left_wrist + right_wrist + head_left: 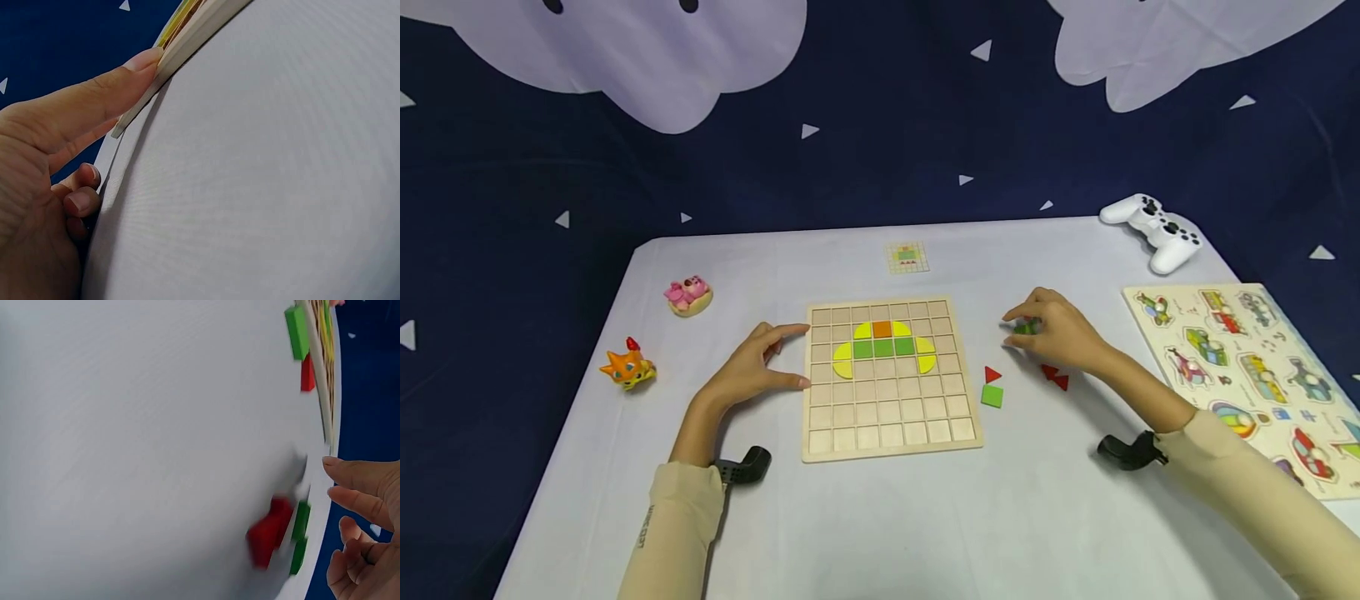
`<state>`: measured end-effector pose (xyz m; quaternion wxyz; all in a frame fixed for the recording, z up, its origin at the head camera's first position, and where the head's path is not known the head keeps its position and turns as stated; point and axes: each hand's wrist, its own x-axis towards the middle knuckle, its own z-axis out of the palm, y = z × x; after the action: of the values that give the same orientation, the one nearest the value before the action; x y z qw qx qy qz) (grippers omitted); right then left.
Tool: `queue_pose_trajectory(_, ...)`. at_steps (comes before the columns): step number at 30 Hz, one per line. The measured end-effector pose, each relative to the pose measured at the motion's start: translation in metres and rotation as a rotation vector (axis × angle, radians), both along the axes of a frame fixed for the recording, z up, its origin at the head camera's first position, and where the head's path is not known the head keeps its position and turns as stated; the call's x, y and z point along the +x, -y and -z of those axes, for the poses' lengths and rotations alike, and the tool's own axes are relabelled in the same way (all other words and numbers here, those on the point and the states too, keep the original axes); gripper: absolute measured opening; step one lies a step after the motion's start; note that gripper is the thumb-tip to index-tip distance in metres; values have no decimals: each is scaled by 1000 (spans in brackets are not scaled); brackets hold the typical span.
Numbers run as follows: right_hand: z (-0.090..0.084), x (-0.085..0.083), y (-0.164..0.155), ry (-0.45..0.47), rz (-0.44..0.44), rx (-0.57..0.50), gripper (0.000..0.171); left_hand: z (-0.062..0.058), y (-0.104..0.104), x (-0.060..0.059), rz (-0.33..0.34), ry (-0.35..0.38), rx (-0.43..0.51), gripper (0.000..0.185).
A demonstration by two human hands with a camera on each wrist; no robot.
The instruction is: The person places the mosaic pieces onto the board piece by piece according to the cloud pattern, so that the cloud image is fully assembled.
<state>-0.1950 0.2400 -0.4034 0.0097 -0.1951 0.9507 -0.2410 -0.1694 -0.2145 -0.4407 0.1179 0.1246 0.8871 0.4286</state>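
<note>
A square wooden grid board (887, 390) lies mid-table, bearing yellow quarter-circle tiles (843, 368), a row of green square tiles (883, 347) and an orange tile (882, 329). My left hand (747, 367) touches the board's left edge with extended thumb and index finger; its other fingers are curled in the left wrist view. Right of the board, my right hand (1058, 332) hovers over green blocks (300, 520), thumb and forefinger apart with nothing between them. Red triangular blocks (1056, 377) lie just below that hand. A light green square (992, 396) and a red triangle (992, 374) sit beside the board.
Behind the board lies a small pattern card (907, 257). Two toy figures, a pink one (688, 295) and an orange one (628, 367), stand at the left. A white game controller (1152, 232) and a picture puzzle board (1247, 375) occupy the right side.
</note>
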Motion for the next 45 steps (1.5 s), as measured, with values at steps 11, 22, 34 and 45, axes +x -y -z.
queue_pose_trajectory(11,6,8,-28,-84,22,23,27,0,0,0,4,2,12,84)
queue_pose_trajectory(22,10,4,-29,-136,-12,75,22,0,0,-1,1,10,5,84)
queue_pose_trajectory(34,10,-2,-17,-123,-31,35,21,0,0,-1,1,5,15,84)
queue_pose_trajectory(45,6,-1,39,-121,-172,-20,19,0,0,0,-11,11,21,84)
